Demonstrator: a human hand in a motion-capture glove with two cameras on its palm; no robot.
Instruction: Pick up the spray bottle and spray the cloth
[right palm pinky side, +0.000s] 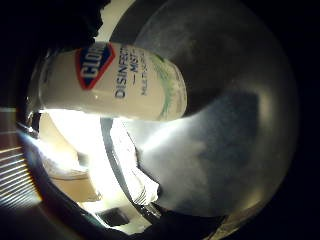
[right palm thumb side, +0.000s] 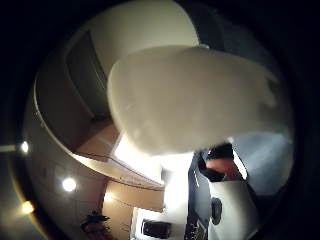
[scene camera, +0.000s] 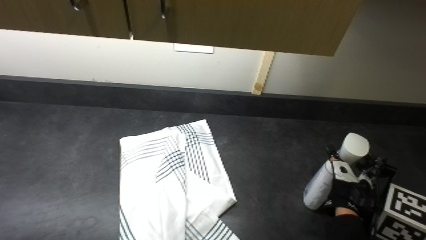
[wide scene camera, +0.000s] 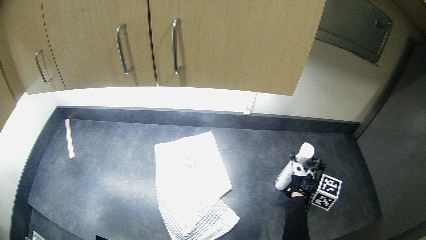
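Note:
A white spray bottle (scene camera: 327, 177) with a Clorox label (right palm pinky side: 95, 65) stands tilted at the right end of the dark counter (scene camera: 66, 150). My gloved right hand (scene camera: 347, 192) grips it from the near right side, fingers curled round its upper body below the white cap (scene camera: 353, 145). Whether its base touches the counter is hidden. The bottle (right palm thumb side: 195, 100) fills much of the thumb side palm view. A white cloth (scene camera: 173, 180) with dark stripes lies flat and partly folded in the counter's middle, well to the left of the bottle, and the cloth (right palm pinky side: 135, 172) also shows past the bottle's base.
Wooden wall cabinets (wide scene camera: 166, 45) hang above the counter's back edge and a dark upstand (scene camera: 166, 97) runs along the wall. A thin pale strip (wide scene camera: 68, 137) lies at the far left of the counter. Bare counter (wide scene camera: 259, 150) separates cloth and bottle.

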